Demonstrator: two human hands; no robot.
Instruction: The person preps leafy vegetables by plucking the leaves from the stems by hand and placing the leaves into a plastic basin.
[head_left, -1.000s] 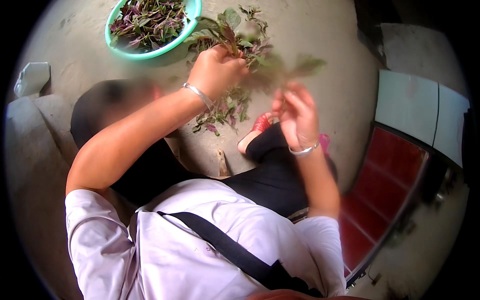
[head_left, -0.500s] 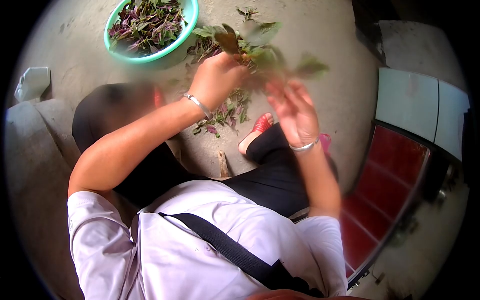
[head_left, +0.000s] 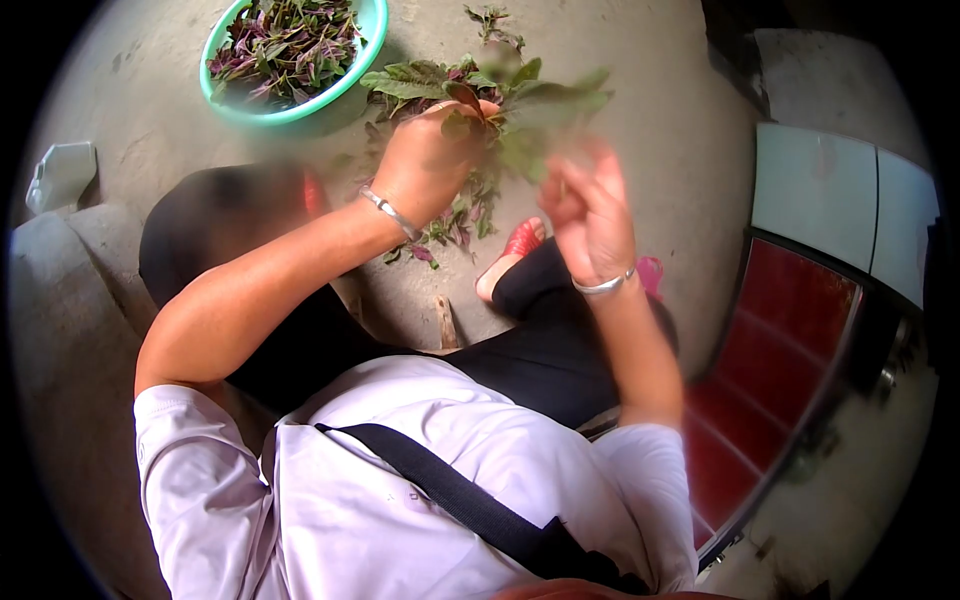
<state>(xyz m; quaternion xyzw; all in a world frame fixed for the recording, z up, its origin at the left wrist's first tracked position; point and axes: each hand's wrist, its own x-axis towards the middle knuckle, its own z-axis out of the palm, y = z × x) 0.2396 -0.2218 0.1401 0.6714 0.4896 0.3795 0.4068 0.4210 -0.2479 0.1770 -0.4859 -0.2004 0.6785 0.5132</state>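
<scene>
My left hand, with a silver bangle at the wrist, is closed around a bunch of leafy green stems above the floor. The leaves spread up and to the right from the fist and are partly blurred. To the right of the bunch is my right hand, palm turned up, its fingers bent and smeared by motion; whether anything is between them does not show. Beneath and behind my left hand, a pile of green and purple leaves lies on the floor.
A green basin full of green and purple leaves stands at the upper left. A pale plastic container is at the far left. On the right stands a cabinet with red panels and pale tops. My red sandal rests on the floor.
The leafy bunch in my left hand has changed its spread, with leaves now reaching farther to the upper right. My right hand has shifted slightly, its fingers less near the leaves. The view has drifted a little.
</scene>
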